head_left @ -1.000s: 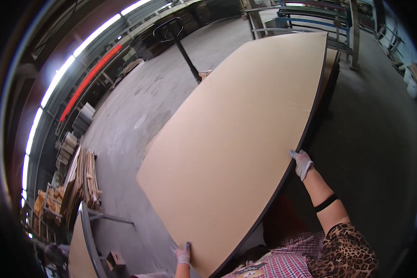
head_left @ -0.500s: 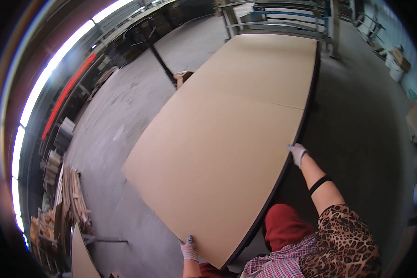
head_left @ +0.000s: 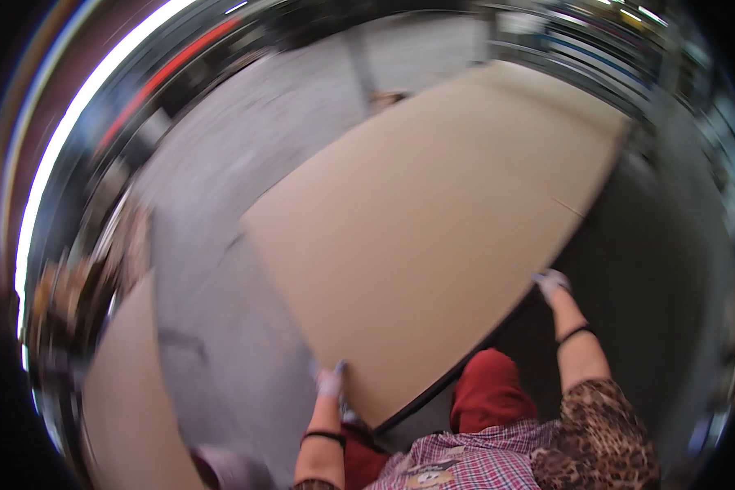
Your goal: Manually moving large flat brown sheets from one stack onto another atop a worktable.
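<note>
A large tan sheet of board [head_left: 433,220] fills the middle of the view, stretching from my knees to a metal frame at the back. A dark edge shows beneath its right side. My left hand [head_left: 329,381], in a pale glove, grips the sheet's near left edge, thumb on top and fingers partly hidden. Farther up the right edge, my gloved right hand [head_left: 553,282] is closed on the rim, its fingertips blurred. A short thin line marks the sheet's surface near its right edge.
Another tan sheet [head_left: 126,400] stands at the lower left, near a blurred pile of brown pieces [head_left: 73,302]. A metal frame [head_left: 580,61] stands at the far end. Beyond the sheet's left edge is a dark upright handle [head_left: 360,61]. Grey concrete floor [head_left: 212,139] lies to the left.
The view has swung left, so the big sheet sits farther right and slants more. Both hands keep hold of its edges. More of the second sheet shows at the lower left.
</note>
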`<state>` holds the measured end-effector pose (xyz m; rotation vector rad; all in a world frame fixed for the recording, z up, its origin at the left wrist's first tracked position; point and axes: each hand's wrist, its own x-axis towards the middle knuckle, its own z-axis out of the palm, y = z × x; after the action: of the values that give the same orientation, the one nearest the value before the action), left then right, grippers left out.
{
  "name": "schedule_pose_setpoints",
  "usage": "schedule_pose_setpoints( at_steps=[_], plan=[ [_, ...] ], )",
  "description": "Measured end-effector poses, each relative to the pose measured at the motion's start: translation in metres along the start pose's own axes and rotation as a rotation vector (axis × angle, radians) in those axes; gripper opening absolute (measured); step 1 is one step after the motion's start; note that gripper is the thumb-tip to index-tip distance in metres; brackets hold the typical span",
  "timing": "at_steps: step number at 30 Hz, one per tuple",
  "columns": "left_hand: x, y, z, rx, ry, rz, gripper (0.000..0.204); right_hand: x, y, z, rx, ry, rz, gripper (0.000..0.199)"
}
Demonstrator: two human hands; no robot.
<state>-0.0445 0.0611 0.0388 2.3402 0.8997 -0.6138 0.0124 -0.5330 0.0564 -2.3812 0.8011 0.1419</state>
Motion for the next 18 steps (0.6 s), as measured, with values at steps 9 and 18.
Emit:
schedule_pose_setpoints(
  at_steps=[9, 18],
  plan=[
    [-0.202, -0.348, -0.017, -2.156, 0.073, -0.159, 0.04, -0.099, -0.055, 0.028, 1.043, -0.206, -0.12, 0.027],
    [-0.315, -0.432, -0.221, -2.234, 0.769, 0.987, 0.053, -0.44, -0.204, 0.147, 0.456, -1.359, -0.516, 0.021]
  ],
)
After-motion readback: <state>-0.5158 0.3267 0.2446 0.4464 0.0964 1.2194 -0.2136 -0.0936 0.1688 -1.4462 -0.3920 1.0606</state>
